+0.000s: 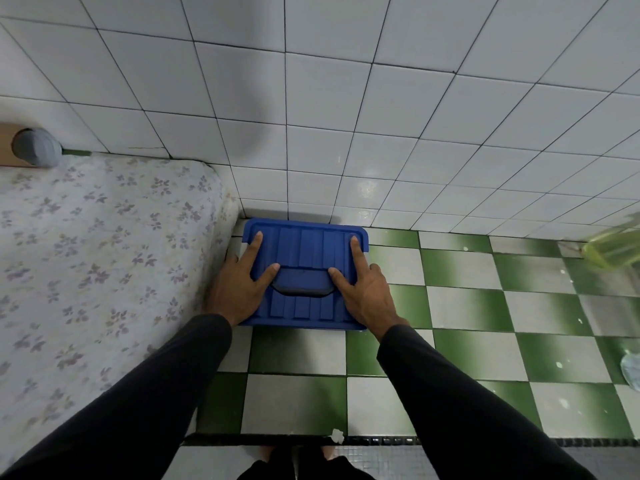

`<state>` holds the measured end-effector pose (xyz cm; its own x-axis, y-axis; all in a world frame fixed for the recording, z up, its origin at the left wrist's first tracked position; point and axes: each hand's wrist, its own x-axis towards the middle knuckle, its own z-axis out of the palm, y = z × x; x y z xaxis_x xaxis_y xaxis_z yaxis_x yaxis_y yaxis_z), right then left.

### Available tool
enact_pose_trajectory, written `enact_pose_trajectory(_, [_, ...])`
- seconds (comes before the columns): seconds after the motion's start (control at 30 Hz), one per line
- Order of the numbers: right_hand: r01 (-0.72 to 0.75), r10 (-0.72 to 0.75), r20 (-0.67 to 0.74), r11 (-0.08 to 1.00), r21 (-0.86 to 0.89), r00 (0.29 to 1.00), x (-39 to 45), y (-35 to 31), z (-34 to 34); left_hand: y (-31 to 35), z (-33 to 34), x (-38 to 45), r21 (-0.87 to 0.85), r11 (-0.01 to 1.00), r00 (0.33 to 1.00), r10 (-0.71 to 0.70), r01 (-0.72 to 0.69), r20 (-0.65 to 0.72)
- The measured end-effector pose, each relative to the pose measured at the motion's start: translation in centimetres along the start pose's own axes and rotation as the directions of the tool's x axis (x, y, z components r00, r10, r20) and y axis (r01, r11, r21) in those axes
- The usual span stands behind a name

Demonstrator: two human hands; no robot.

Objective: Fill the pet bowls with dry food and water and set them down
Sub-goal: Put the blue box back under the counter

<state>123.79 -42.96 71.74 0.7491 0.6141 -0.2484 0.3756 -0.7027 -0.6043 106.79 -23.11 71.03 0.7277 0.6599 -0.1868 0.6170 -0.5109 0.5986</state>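
A blue plastic storage box with a ribbed lid (304,244) stands on the green-and-white checked floor, pushed against the white tiled wall beside a mattress. A folding handle (303,280) lies flat in the lid's middle. My left hand (240,284) rests on the lid's left side, index finger and thumb stretched over the top, the other fingers over the edge. My right hand (365,287) lies the same way on the right side, thumb at the handle's end. No pet bowl or food is in view.
A flower-patterned mattress (97,254) fills the left. A grey round object (36,147) lies at its far corner. A blurred yellow-green bottle (613,247) sits at the right edge, and a pale clear object (632,370) below it. A dark tile strip (450,441) crosses the floor near my feet.
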Motion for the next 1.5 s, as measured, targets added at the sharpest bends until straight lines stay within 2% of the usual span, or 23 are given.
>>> enact_pose_trajectory(0.6, [0.017,-0.012,-0.123,0.999,0.042,0.992,-3.8,-1.3,-0.5,-0.4,-1.9,-3.1,-0.061,0.991,0.983,0.113,-0.123,-0.142])
enact_pose_trajectory(0.87, [0.007,0.000,-0.160,0.999,0.041,0.987,-7.8,-1.2,-0.1,0.4,-3.1,-7.0,-0.054,0.990,0.984,0.123,-0.131,-0.127])
enact_pose_trajectory(1.03, [0.020,-0.009,-0.171,0.998,0.061,0.985,-10.8,-0.5,-0.1,0.8,-3.1,-10.3,-0.015,0.990,0.981,0.135,-0.138,-0.139])
enact_pose_trajectory(1.27, [0.055,-0.043,-0.161,0.996,0.068,0.986,-16.1,1.3,-0.8,1.2,-1.1,-16.3,0.002,0.998,0.986,0.061,-0.062,-0.153])
enact_pose_trajectory(1.5, [0.102,-0.094,-0.130,0.993,0.057,0.987,-23.3,3.6,-1.0,2.0,1.0,-24.9,-0.044,0.998,0.982,0.036,-0.045,-0.187])
